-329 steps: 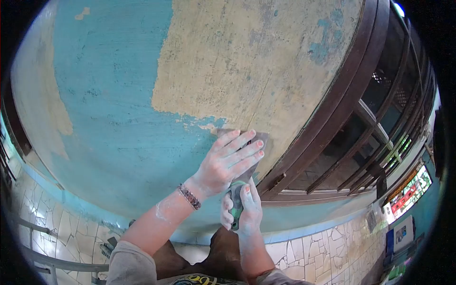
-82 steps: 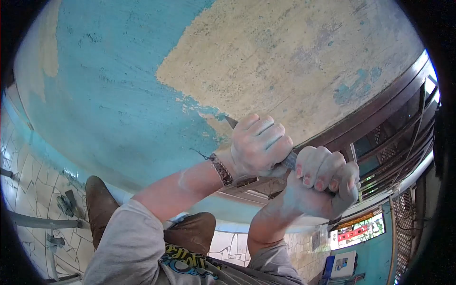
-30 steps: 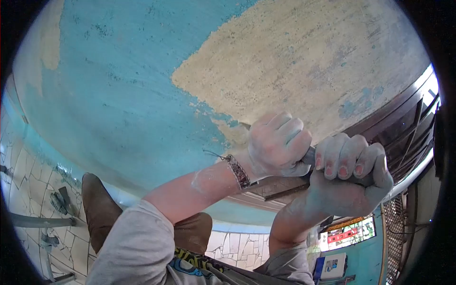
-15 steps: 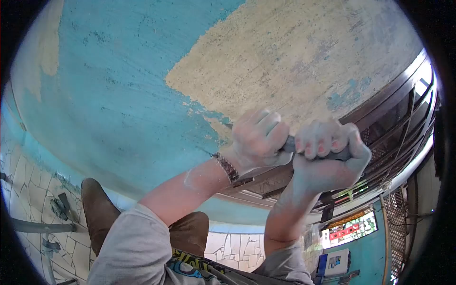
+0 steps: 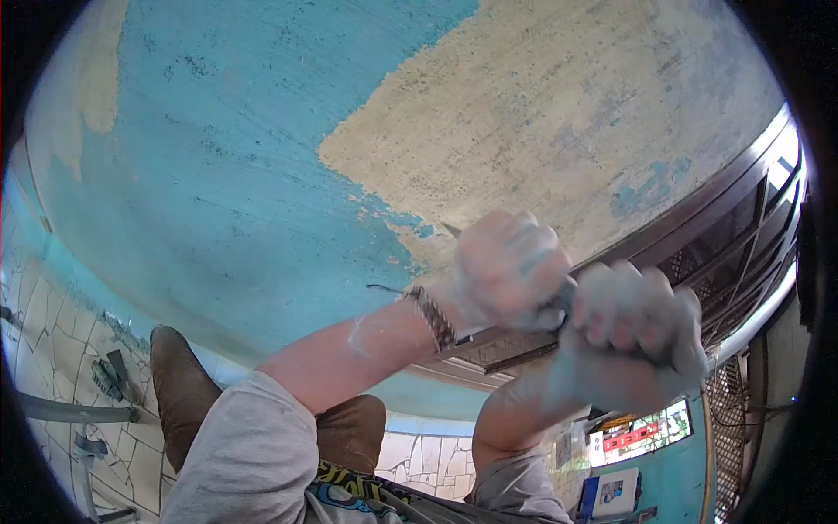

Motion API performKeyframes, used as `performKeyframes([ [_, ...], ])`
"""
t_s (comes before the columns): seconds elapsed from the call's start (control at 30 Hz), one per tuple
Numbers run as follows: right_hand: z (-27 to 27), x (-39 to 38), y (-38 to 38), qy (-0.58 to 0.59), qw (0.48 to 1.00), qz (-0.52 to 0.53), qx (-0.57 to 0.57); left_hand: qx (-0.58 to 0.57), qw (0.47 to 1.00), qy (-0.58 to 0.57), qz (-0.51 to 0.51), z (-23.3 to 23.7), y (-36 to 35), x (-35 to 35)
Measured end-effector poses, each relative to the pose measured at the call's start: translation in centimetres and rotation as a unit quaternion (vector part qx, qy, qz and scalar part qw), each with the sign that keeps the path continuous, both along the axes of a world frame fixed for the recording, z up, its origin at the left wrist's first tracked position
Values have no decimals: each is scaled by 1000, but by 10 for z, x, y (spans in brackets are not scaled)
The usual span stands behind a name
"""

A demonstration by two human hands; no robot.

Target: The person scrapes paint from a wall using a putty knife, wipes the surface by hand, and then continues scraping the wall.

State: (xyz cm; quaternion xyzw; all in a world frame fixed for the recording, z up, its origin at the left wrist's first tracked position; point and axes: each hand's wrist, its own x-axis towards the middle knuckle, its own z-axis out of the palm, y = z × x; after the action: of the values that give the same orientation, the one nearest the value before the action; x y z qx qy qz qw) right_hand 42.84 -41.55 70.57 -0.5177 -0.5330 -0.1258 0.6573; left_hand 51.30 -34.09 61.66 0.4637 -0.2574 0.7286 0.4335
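My left hand (image 5: 513,266), dusted with pale powder, is closed round the front part of a dark-handled scraper (image 5: 566,299). A narrow tip of the tool sticks out beyond the knuckles, close to the wall; the hand hides most of the rest. My right hand (image 5: 635,327) grips the back end of the same handle, its fingers wrapped and blurred by motion. Before the hands is a wall with blue paint (image 5: 253,175) on the left and a bare beige patch (image 5: 524,113) on the right. The ragged paint edge lies just left of my left hand.
A dark slatted window frame (image 5: 733,236) runs along the right, near my right hand. Grey metal legs (image 5: 78,410) and a dark brush-like tool (image 5: 109,375) are on the stone-patterned floor (image 5: 52,349). A white-and-blue box (image 5: 611,492) sits low at right.
Both hands have moved right and downward with the scraper, drawing its tip along the paint edge. The view has shifted slightly.
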Motion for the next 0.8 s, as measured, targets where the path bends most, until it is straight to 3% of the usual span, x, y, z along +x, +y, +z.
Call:
performKeyframes([
  [0.1,-2,13,-8,-12,997,-77,-28,-16,1000,6,-11,-4,-6,11],
  [0.23,5,-2,-3,-4,1000,-10,-13,-26,999,-18,-2,5,-7,0],
  [0.33,-4,10,-1,-24,994,-106,-22,-18,1000,11,5,-5,-9,6],
  [0.57,0,7,-8,7,999,48,2,-16,1000,-23,-4,2,-7,4],
  [0.7,-5,13,-12,-19,998,-38,-40,4,1000,16,-3,-8,-8,5],
  [0.8,6,-1,-9,8,999,38,2,-4,1000,-24,-12,2,-6,6],
])
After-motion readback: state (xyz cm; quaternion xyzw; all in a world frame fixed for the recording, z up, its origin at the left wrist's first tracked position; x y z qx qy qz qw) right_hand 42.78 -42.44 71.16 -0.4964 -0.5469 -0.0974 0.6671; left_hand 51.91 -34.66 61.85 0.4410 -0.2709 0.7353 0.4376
